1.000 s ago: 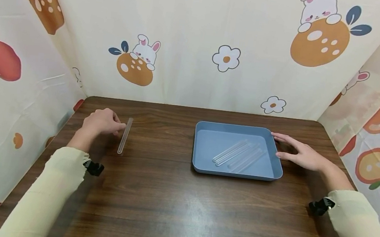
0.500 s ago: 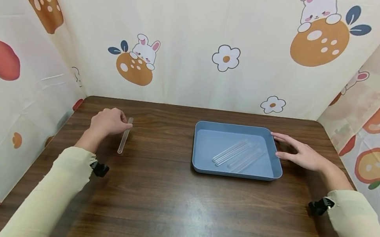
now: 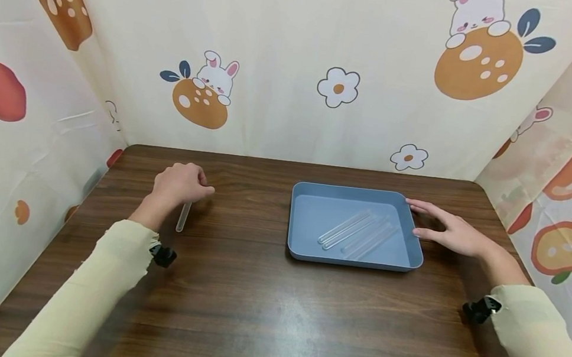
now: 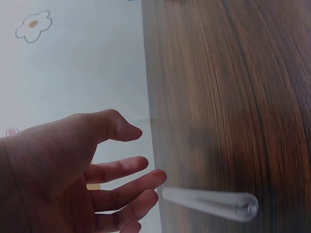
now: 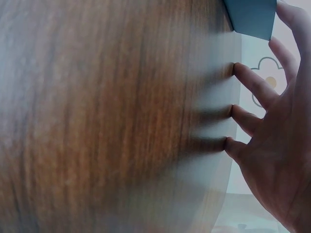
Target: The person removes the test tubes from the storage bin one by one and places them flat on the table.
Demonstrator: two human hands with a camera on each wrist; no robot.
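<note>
A clear test tube [image 3: 183,217] lies on the table at the left, its far part hidden by my left hand [image 3: 178,186] in the head view. In the left wrist view, that hand's thumb and fingers are apart and nothing is between them; the test tube [image 4: 211,203] lies beside the fingertips. My right hand [image 3: 453,232] is at the right side of a blue tray [image 3: 307,223], thumb and forefinger touching its edge. Several clear test tubes [image 3: 346,230] lie slanted inside the tray. The right wrist view shows the right hand's [image 5: 272,116] other fingertips on the tabletop.
The brown wooden table [image 3: 248,311] has rounded far corners. A patterned cloth [image 3: 282,35] hangs behind it and along both sides. Each wrist bears a small black camera, such as the left wrist camera [image 3: 163,255].
My left hand has moved to the right, over the far end of the single test tube, which has stayed in place. The right hand and tray have not moved noticeably.
</note>
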